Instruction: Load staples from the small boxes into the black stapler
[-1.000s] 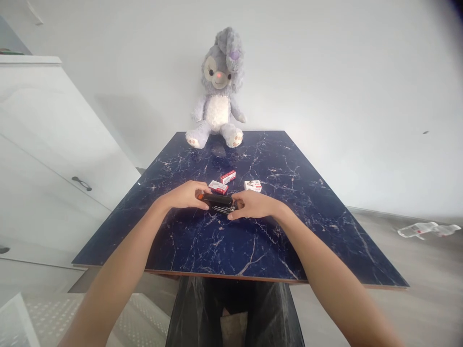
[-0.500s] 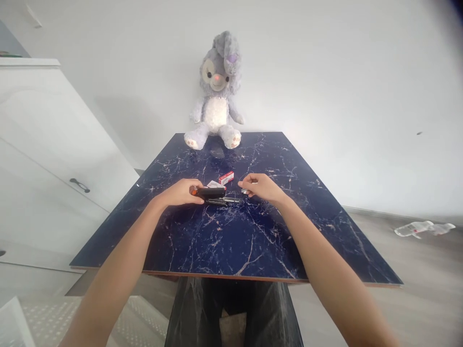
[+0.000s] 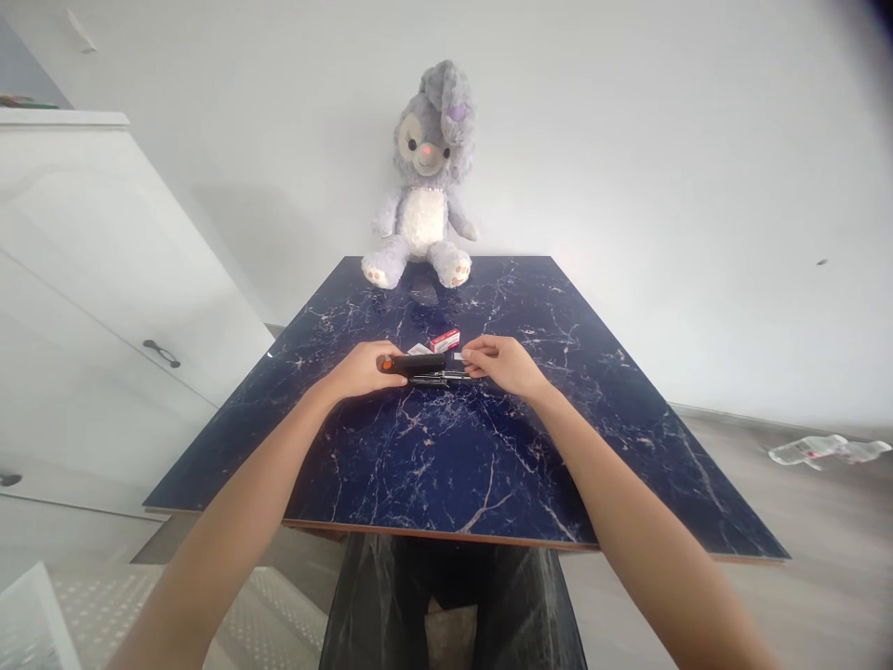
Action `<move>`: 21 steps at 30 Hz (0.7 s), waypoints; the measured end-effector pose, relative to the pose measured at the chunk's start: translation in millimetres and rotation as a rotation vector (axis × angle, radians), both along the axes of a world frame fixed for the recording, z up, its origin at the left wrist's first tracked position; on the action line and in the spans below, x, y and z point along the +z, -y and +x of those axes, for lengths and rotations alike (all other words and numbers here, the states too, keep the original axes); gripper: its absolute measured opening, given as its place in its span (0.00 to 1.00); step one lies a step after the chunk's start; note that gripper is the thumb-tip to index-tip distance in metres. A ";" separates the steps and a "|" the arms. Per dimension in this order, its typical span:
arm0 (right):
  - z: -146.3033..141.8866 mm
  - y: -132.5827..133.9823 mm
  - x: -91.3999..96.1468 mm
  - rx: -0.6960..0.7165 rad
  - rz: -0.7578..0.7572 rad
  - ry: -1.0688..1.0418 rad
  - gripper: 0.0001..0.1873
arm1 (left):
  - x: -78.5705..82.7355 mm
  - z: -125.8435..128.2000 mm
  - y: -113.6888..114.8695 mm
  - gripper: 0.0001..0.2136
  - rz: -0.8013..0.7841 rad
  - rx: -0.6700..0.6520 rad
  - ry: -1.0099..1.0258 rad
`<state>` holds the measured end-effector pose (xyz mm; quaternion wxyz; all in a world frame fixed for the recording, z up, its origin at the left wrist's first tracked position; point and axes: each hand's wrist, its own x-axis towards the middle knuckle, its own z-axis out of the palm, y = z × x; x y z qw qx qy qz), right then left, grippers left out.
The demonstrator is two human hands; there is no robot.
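Note:
A black stapler (image 3: 422,366) with an orange end lies on the dark blue marble table (image 3: 446,447), its metal staple tray slid out toward the right. My left hand (image 3: 364,368) is closed around the stapler's left end. My right hand (image 3: 503,362) is closed in a pinch at the tip of the pulled-out tray; what its fingertips hold is too small to make out. Behind the stapler lie a red-and-white staple box (image 3: 445,339) and a second small white box (image 3: 419,350), partly hidden by the stapler.
A grey plush rabbit (image 3: 427,177) sits at the table's far edge against the white wall. A white cabinet (image 3: 84,307) stands to the left. A crumpled plastic bottle (image 3: 823,450) lies on the floor at the right.
My right hand left the stapler's right end, reached toward the boxes behind it, and came back pinched at the tray, which now sticks out. The staple box at the right is no longer visible.

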<state>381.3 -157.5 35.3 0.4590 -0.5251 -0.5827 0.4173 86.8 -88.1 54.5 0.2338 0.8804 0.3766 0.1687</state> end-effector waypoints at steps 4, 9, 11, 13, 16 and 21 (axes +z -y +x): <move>-2.0 -1.4 -2.1 -0.019 0.030 0.050 0.10 | 0.6 -0.1 0.6 0.15 -0.010 0.002 0.006; -3.1 1.3 3.4 -0.057 -0.024 0.052 0.12 | 0.7 0.1 0.7 0.15 -0.019 -0.001 0.005; -3.5 2.6 5.1 -0.068 -0.042 0.073 0.13 | 0.8 0.1 0.7 0.16 -0.020 -0.005 0.004; -4.3 3.8 5.8 -0.072 -0.021 0.137 0.12 | 1.0 0.1 0.7 0.15 -0.021 -0.006 0.002; -6.4 5.2 5.8 -0.086 0.057 0.275 0.11 | 1.2 0.2 0.8 0.15 -0.016 -0.006 0.003; -10.4 5.9 1.7 -0.049 0.230 0.468 0.09 | 1.0 0.1 1.1 0.14 -0.019 -0.003 0.006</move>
